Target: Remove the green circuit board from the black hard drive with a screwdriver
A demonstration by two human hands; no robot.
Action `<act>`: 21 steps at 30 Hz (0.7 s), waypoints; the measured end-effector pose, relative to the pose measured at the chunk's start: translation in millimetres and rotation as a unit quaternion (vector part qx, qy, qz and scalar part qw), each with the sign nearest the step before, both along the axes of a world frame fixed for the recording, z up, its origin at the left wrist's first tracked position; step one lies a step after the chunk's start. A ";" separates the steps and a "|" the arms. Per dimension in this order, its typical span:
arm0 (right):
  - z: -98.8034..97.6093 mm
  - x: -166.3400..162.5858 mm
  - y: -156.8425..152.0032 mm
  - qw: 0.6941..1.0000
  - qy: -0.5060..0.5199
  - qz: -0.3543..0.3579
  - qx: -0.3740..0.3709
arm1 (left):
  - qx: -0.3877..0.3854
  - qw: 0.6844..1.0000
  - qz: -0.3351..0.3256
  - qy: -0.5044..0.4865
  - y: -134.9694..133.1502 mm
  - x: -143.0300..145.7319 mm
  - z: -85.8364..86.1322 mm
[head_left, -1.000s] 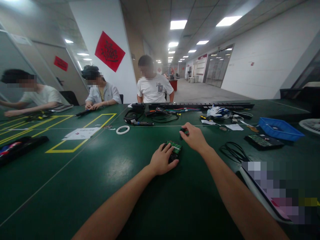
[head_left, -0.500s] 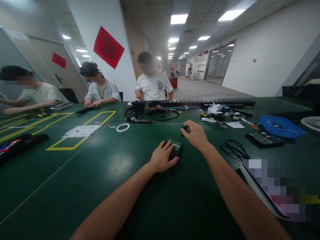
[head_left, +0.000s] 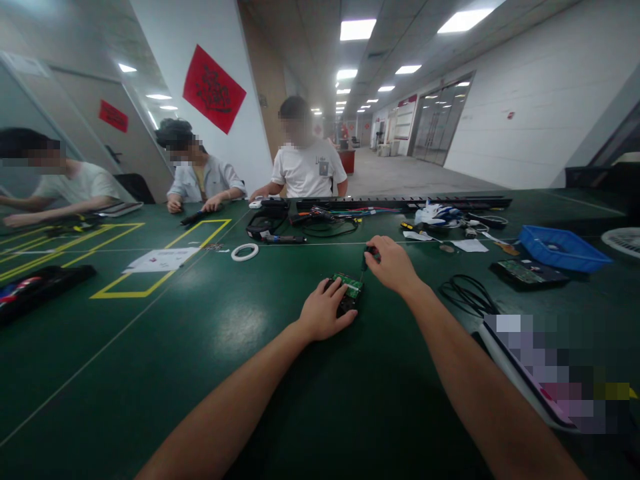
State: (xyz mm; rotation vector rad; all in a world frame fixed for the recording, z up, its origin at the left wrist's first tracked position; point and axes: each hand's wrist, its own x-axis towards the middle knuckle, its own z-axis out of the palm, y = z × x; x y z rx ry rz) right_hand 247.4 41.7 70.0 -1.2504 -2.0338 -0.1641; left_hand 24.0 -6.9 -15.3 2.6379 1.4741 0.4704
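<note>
My left hand (head_left: 325, 312) lies with spread fingers over a small black device with a green circuit board (head_left: 354, 285), its thumb along the near right side. The palm and fingers cover part of the device. My right hand (head_left: 393, 263) pinches the dark handle of a screwdriver (head_left: 365, 262). The screwdriver stands nearly upright, its thin shaft pointing down at the right edge of the board. Whether the tip touches a screw is too small to tell.
To the right lie a second device with a circuit board (head_left: 527, 272), a blue tray (head_left: 560, 248) and a black cable (head_left: 467, 297). Ahead are a white ring (head_left: 245, 252), a black pen-shaped tool (head_left: 285, 239) and a long black rail (head_left: 400, 203). Three people sit across and left.
My right hand has turned slightly around the screwdriver handle. My left hand stays on the device. One person across has reached an arm onto the table; another has moved their hands apart.
</note>
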 end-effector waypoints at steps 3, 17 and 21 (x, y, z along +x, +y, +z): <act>0.5 -1.2 0.9 1.000 0.013 0.015 -0.004 | 0.001 1.000 -0.003 -0.004 -0.7 -0.7 1.6; -1.9 -4.9 -0.6 1.000 0.003 -0.005 0.003 | 0.000 1.000 -0.003 -0.009 -0.8 -0.8 1.5; -4.8 -4.6 0.4 1.000 0.017 -0.019 0.002 | -0.007 1.000 0.000 -0.005 -0.9 -1.4 2.3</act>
